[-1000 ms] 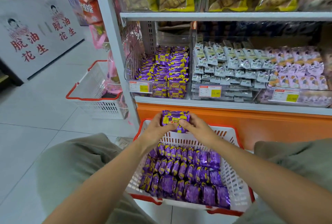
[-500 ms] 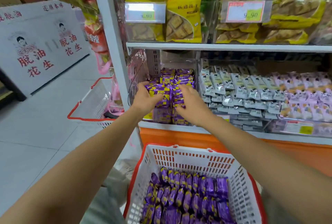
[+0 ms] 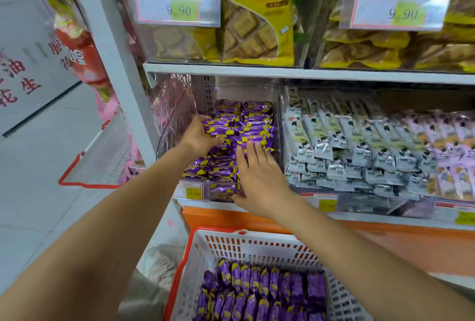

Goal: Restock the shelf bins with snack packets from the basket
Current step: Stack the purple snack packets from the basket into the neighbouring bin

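Sitting nearest, basket (image 3: 198,251) holds rows of purple packets (image 3: 257,292). Above it, L hand (image 3: 196,135) clutches a bunch of them inside the shelf bin (image 3: 169,125). R hand (image 3: 259,179) lies flat vs the pile, fingers straight. Risk: wrappers look slick, so the heap prob spills over the front lip if R lifts. Beyond: pale tile floor (image 3: 38,192), 2nd basket (image 3: 108,151).

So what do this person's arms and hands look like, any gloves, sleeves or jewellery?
Both arms are bare as far as the picture shows them, with no sleeves in view. The left hand and right hand are bare too: no gloves, and no watch, bracelet or ring that I can see.
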{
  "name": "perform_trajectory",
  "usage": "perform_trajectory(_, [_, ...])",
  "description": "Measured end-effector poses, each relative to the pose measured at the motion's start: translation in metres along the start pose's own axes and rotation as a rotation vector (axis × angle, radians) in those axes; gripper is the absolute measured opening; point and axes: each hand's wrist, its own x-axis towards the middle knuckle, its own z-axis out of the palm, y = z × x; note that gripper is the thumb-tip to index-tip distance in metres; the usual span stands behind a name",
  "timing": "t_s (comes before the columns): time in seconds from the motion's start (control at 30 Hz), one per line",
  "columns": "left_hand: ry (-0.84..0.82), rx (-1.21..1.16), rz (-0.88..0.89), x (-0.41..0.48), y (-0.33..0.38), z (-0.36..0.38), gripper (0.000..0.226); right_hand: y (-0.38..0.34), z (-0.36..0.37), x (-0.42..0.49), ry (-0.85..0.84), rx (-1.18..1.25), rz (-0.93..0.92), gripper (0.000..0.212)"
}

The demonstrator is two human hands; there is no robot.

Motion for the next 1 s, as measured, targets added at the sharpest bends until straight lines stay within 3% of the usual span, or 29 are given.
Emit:
perform_trajectory(0.3, [-0.033, 0.156, 0.05, 0.02, -0.007, 0.008, 0.082, -0.001, 0.008, 0.005, 0.058, 0.091, 0.037, 0.098])
perform_trajectory(0.43, [-0.013, 0.046, 0.057, 0.02, -0.012, 0.006, 0.087, -0.003, 0.01, 0.007, 0.07, 0.104, 0.075, 0.102])
perform_trajectory(0.6, [0.032, -0.039, 0.043, 0.022, -0.025, 0.014, 0.079, -0.003, 0.011, 0.01, 0.044, 0.086, 0.087, 0.106])
perform_trajectory(0.73, [0.092, 0.058, 0.07, 0.019, -0.024, 0.018, 0.071, -0.003, 0.012, 0.01, 0.046, 0.08, 0.09, 0.105])
perform_trajectory(1.0, [0.188, 0.083, -0.029, 0.01, -0.017, 0.024, 0.077, -0.003, 0.013, 0.009, 0.052, 0.066, 0.084, 0.104])
